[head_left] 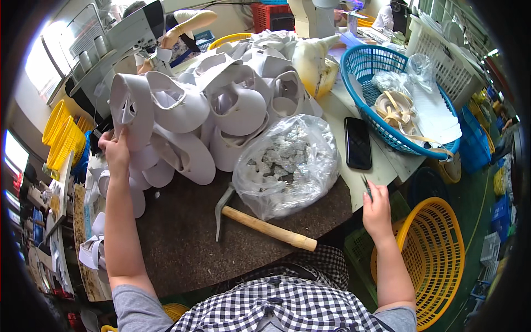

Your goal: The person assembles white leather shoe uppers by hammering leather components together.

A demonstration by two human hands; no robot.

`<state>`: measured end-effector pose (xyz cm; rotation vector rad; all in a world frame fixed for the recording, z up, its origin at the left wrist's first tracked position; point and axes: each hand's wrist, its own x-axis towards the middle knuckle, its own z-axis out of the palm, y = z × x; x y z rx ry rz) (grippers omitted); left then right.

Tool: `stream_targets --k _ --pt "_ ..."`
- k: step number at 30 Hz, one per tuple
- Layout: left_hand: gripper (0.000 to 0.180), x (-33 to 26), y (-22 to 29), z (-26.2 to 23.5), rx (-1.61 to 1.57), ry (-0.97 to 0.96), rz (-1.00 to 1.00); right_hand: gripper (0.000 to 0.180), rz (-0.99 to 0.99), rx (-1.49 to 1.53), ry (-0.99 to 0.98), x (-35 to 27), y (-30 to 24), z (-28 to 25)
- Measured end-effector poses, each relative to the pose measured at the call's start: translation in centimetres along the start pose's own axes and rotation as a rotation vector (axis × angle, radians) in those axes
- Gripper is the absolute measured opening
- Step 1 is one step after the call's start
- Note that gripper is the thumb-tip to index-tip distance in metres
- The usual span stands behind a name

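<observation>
My left hand [116,148] grips the lower edge of a white shoe upper [133,105] at the left front of a large heap of white shoe uppers [240,110]. Its thumb presses on the white material. My right hand [377,207] is closed around a slim pointed metal tool that looks like tweezers [366,185], at the table's right edge. Between the hands lies a clear plastic bag [287,166] of small silvery, glittering pieces. In front of the bag rests a hammer [268,228] with a wooden handle and a curved metal head.
A black phone [358,143] lies right of the bag. Beyond it stands a blue basket [354,83] with ribbon rolls and plastic. A yellow basket [437,249] stands by my right arm. A sewing machine [124,39] is at the back left; another person's arm [188,25] reaches in behind the heap.
</observation>
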<state>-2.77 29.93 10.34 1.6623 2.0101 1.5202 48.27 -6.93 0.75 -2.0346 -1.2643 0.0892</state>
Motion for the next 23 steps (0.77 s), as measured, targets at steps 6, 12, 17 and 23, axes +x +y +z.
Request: stream_targets --k 6,12,17,23 --pt "0.067 -4.2 4.8 1.1 0.227 0.319 0.690 0.032 -0.074 0.036 0.193 2.4 1.3 4.8" --pt "0.064 -0.8 2.2 5.5 0.620 -0.062 0.624 0.021 0.017 0.311 0.198 2.8 0.4 5.4" --pt "0.067 0.5 4.4 7.8 0.774 -0.233 0.462 0.014 -0.437 0.196 0.316 2.3 -5.6 3.9" --pt "0.073 0.9 1.6 3.7 0.407 -0.057 0.593 0.016 -0.594 -0.046 -0.165 3.9 -11.7 8.7"
